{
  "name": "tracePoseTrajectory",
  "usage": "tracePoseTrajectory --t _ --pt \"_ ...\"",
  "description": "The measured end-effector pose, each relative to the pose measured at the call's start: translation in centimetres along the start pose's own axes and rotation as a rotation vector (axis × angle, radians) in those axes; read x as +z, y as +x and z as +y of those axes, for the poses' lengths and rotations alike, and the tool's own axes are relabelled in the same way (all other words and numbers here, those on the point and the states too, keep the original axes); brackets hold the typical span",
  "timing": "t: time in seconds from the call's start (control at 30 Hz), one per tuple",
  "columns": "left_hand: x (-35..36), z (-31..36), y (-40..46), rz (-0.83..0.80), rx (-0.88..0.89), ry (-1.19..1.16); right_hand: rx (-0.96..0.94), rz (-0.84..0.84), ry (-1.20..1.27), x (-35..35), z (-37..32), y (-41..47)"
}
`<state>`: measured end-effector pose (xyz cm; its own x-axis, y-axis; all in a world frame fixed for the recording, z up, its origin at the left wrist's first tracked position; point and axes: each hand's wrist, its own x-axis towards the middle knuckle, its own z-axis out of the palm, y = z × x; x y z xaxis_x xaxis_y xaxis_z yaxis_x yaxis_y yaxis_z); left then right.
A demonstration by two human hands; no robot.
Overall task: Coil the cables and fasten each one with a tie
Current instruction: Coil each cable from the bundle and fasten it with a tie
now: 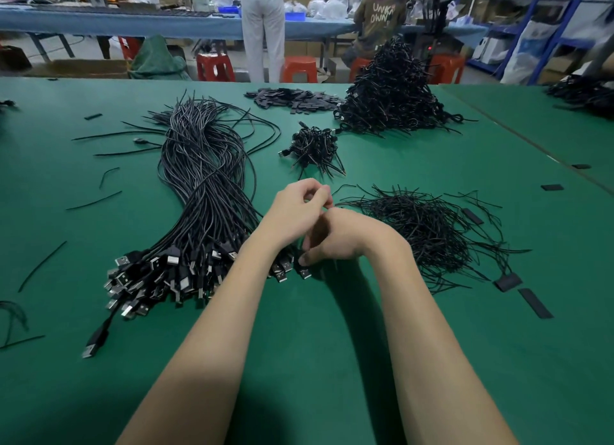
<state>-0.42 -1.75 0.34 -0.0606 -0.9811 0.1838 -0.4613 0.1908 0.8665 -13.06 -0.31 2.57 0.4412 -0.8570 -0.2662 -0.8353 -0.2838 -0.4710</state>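
A: What are the hands working on right now?

B: The left hand point(300, 208) and right hand point(335, 237) are meeting at the near end of the big bundle of uncoiled cables point(202, 185), just beside its cluster of USB plugs point(159, 275). The right hand's fingers are curling down onto a plug at the bundle's edge, seemingly pinching it. The left hand's fingertips are pinching together above the right, but what they are holding, if anything, is too small to tell.

A: So which step is this?

B: I'm judging it as the start of a fresh cable: picking one out before coiling. Next, that single cable is going to need drawing free of its neighbours without dragging others along, then looping.

A: And the ties?

B: The loose heap of thin ties point(428, 232) is lying just right of the hands, wiry and springy-looking, strands sticking out everywhere.

A: What are the cables like?

B: Round, smooth, black, slightly glossy, lying long and straight, fanning out at the far end. The plugs are showing flat silver metal tips.

A: Anything finished?

B: A small pile of coiled cables point(314, 145) is sitting beyond the hands, with a tall heap point(395, 92) farther back. Flat black strips point(295, 99) are lying on the matte green table point(432, 361).
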Motion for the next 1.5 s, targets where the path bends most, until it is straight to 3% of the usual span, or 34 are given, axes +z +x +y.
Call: tracePoseTrajectory --t 0.53,0.63,0.73,0.9,0.93,1.0,1.07,1.17,1.23,1.37,1.5 --pt "-1.5 -0.8 -0.1 0.004 0.010 0.009 -0.021 0.074 0.185 0.6 0.3 0.4" --pt "-2.0 -0.9 -0.2 -0.007 0.019 0.121 -0.037 0.145 0.571 -0.2 1.1 -0.4" --pt "-2.0 -0.4 -0.6 -0.066 0.003 0.196 -0.016 0.356 0.954 -1.4 2.5 -0.8" --pt "-0.7 1.4 -1.0 -0.118 0.149 0.288 -0.045 0.536 1.425 -1.7 2.9 -0.3" --pt "-0.1 1.9 -1.1 -0.147 0.126 0.182 -0.081 0.542 1.475 -1.6 2.8 0.0" --pt "1.1 3.2 -1.3 -0.207 0.037 -0.241 -0.124 0.513 1.522 -1.0 2.7 0.6" --pt "1.5 4.3 -1.1 -0.229 -0.022 -0.597 -0.134 0.424 1.395 -0.1 2.9 1.1" --pt "1.0 4.6 -0.9 -0.223 -0.081 -0.960 -0.128 0.235 1.183 1.5 2.9 1.2" --pt "0.2 4.2 -0.7 -0.182 -0.152 -1.193 -0.099 0.208 1.080 1.6 2.8 1.1" --pt "-1.9 2.9 -0.2 -0.047 -0.227 -1.452 -0.178 0.168 1.009 0.9 3.2 0.3" --pt "-2.4 2.7 -0.2 -0.034 -0.275 -1.664 -0.232 0.201 0.934 0.9 2.8 0.0"
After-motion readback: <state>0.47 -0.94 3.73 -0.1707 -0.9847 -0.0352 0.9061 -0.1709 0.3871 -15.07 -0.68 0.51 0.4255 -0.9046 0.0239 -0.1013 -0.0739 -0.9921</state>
